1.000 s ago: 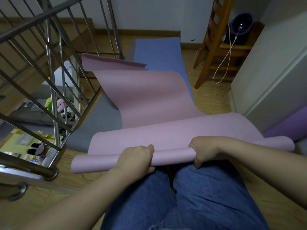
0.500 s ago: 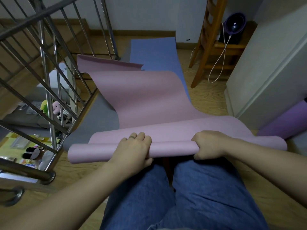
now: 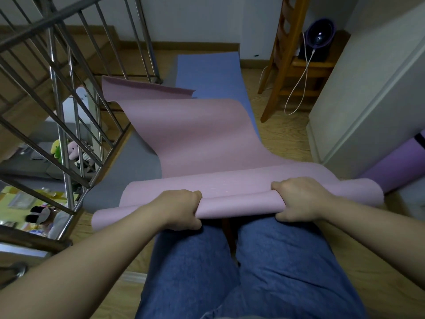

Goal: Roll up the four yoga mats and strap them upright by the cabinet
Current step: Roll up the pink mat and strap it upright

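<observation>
Metal stair railing [image 3: 57, 93] at left; wooden ladder [image 3: 279, 58] at back right; white cable [image 3: 299, 88] hangs beside it.

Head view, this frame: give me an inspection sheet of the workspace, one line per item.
Surface: wooden floor, mostly covered by mats.
Job's things: pink mat partly rolled at its near end, far end curled up; blue mat and grey mat flat beneath it; purple mat rolled by the cabinet.
Clutter: nothing seen.
Grippers: left hand and right hand both grip the pink roll.
Cables: white cable hangs from a dark device on a shelf.
Surroundings: metal railing, wooden ladder.
</observation>
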`<move>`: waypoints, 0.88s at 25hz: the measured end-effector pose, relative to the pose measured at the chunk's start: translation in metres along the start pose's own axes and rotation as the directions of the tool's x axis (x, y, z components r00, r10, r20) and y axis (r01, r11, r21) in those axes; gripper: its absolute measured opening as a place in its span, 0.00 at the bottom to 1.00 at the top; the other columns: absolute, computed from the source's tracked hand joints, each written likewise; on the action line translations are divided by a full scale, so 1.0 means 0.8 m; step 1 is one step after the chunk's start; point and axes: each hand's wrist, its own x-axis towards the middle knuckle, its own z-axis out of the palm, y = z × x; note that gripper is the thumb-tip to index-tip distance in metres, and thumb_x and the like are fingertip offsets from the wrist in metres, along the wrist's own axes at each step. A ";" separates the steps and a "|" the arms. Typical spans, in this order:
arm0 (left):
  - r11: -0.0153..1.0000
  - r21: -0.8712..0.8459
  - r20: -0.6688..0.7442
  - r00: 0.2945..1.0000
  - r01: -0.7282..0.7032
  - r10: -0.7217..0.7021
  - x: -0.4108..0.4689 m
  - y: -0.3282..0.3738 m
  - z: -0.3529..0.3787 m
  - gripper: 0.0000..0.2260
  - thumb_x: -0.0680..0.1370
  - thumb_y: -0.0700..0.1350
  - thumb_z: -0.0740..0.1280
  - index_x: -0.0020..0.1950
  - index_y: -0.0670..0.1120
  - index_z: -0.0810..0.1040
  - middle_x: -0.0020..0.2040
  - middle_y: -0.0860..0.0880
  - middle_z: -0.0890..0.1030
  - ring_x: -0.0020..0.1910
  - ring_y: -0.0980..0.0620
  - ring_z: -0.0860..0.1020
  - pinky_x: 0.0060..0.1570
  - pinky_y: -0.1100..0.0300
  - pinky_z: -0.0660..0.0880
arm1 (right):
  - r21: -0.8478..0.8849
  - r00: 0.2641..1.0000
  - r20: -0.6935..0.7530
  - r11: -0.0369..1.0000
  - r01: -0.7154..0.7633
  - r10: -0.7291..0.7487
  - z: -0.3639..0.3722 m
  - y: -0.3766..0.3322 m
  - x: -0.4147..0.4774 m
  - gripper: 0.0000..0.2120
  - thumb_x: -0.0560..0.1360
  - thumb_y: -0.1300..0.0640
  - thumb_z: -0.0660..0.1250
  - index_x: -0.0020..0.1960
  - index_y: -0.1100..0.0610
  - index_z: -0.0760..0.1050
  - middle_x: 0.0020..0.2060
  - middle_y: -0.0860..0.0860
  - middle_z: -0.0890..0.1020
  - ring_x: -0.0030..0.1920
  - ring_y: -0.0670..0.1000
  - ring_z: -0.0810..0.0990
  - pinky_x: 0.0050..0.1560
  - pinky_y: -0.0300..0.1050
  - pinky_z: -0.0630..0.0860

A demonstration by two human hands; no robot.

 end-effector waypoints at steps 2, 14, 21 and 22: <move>0.996 0.080 -0.117 0.993 0.042 -0.033 -0.004 -0.002 -0.010 0.17 0.71 0.51 0.67 0.56 0.47 0.69 0.53 0.46 0.79 0.50 0.44 0.78 0.40 0.57 0.69 | 0.011 0.993 0.112 1.000 0.021 -0.022 -0.025 0.002 0.012 0.17 0.66 0.43 0.68 0.47 0.53 0.69 0.42 0.50 0.77 0.41 0.54 0.73 0.37 0.43 0.67; 0.986 0.101 -0.229 0.967 0.134 -0.109 -0.029 -0.007 0.051 0.14 0.73 0.45 0.62 0.59 0.50 0.70 0.55 0.50 0.79 0.54 0.46 0.78 0.43 0.56 0.69 | 0.042 0.991 0.116 0.998 0.056 -0.060 0.009 0.009 -0.025 0.22 0.62 0.43 0.68 0.54 0.49 0.69 0.48 0.46 0.78 0.47 0.49 0.76 0.42 0.44 0.74; 0.972 0.117 -0.245 0.954 0.204 -0.171 -0.028 -0.005 0.052 0.14 0.73 0.46 0.63 0.58 0.49 0.69 0.55 0.50 0.78 0.53 0.47 0.77 0.42 0.56 0.66 | 0.182 0.831 0.554 0.981 -0.061 -0.051 -0.024 0.012 0.025 0.14 0.63 0.51 0.75 0.47 0.53 0.78 0.39 0.46 0.78 0.42 0.49 0.78 0.40 0.40 0.75; 0.973 0.108 -0.239 0.955 0.206 -0.176 -0.029 -0.006 0.053 0.14 0.73 0.46 0.63 0.58 0.50 0.69 0.55 0.50 0.78 0.53 0.47 0.77 0.42 0.56 0.66 | 0.209 0.811 0.582 0.975 -0.081 -0.057 -0.024 0.013 0.027 0.13 0.63 0.52 0.76 0.45 0.53 0.78 0.39 0.46 0.79 0.41 0.49 0.78 0.38 0.38 0.74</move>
